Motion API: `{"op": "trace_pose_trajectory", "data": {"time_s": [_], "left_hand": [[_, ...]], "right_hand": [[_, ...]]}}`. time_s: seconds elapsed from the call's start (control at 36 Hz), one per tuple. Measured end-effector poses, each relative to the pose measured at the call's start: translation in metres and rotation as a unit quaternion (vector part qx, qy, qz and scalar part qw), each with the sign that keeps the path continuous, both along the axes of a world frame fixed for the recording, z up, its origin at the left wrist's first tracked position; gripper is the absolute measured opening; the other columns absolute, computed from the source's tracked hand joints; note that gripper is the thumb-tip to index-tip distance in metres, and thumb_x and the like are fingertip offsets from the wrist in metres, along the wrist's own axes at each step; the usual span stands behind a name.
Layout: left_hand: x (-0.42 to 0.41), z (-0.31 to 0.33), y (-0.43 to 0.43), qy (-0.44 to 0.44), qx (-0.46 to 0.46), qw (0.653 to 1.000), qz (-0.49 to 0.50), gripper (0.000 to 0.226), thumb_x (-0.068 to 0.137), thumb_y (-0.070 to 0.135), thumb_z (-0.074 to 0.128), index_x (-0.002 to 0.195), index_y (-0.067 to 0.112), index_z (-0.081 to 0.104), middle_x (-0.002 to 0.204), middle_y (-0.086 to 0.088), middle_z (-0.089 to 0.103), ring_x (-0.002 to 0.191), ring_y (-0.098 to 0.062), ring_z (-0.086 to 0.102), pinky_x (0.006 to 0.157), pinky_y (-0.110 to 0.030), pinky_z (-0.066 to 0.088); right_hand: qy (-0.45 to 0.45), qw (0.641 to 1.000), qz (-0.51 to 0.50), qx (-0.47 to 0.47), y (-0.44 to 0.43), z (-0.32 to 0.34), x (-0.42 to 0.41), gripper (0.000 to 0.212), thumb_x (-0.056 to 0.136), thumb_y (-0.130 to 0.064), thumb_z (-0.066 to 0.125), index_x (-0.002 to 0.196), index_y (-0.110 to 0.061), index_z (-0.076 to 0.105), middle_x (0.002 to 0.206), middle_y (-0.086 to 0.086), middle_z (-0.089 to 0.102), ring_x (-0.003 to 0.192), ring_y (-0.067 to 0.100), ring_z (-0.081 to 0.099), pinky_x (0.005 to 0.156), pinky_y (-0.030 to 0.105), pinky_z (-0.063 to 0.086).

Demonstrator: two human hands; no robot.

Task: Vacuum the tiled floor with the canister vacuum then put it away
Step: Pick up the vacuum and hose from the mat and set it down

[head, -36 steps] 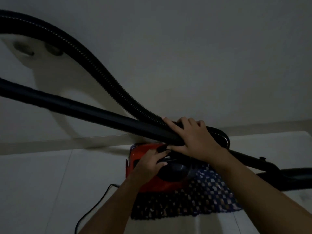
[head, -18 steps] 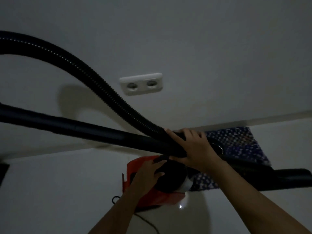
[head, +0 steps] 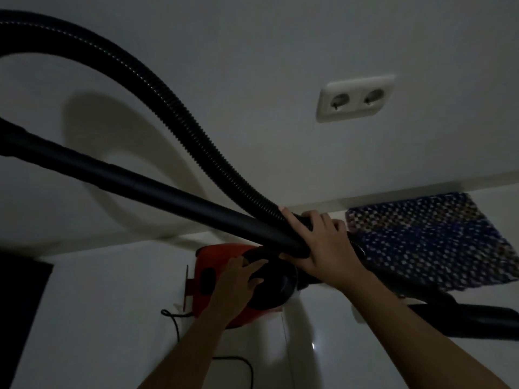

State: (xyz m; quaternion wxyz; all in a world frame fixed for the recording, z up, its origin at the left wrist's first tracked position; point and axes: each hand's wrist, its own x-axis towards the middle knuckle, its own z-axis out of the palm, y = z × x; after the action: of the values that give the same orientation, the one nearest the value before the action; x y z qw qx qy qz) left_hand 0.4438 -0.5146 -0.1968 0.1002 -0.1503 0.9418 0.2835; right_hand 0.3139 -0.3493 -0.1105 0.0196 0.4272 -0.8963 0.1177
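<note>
Both hands point(head: 323, 242) on vacuum point(head: 213, 276)

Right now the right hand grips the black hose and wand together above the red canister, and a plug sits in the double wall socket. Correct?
Not quite. The head view shows both holes of the double wall socket empty; no plug sits in it. The rest holds: the right hand grips the black hose and wand together above the red canister.
</note>
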Motion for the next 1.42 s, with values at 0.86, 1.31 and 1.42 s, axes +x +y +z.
{"op": "trace_pose_trajectory", "data": {"time_s": [0.86,1.31,1.42], "left_hand": [[0.004,-0.125,-0.053,0.062,0.123,0.988,0.069,0.048,0.088,0.022,0.06,0.134,0.028,0.05,0.131,0.001,0.06,0.119,-0.012,0.055,0.105,-0.038,0.045],[0.071,-0.174,-0.054,0.217,0.18,0.866,0.413,0.033,0.097,0.031,0.045,0.117,0.009,0.06,0.113,-0.003,0.057,0.105,-0.014,0.052,0.086,-0.017,0.042],[0.089,-0.199,-0.055,0.171,0.26,0.806,0.504,0.033,0.097,0.029,0.046,0.116,0.005,0.059,0.117,-0.008,0.059,0.109,-0.024,0.054,0.086,-0.03,0.048]], "right_hand": [[0.101,0.984,0.09,-0.114,-0.072,-0.138,-0.013,0.089,0.07,-0.077,0.038,0.146,-0.04,0.009,0.107,0.006,0.06,0.092,0.025,0.059,0.076,0.041,0.044],[0.107,0.98,0.13,-0.11,-0.087,-0.143,0.001,0.094,0.066,-0.079,0.037,0.147,-0.04,0.01,0.11,0.006,0.057,0.098,0.026,0.057,0.081,0.039,0.038],[0.115,0.977,0.137,-0.118,-0.091,-0.147,-0.001,0.093,0.067,-0.078,0.039,0.148,-0.036,0.021,0.105,0.006,0.058,0.092,0.026,0.058,0.079,0.038,0.038]]}}
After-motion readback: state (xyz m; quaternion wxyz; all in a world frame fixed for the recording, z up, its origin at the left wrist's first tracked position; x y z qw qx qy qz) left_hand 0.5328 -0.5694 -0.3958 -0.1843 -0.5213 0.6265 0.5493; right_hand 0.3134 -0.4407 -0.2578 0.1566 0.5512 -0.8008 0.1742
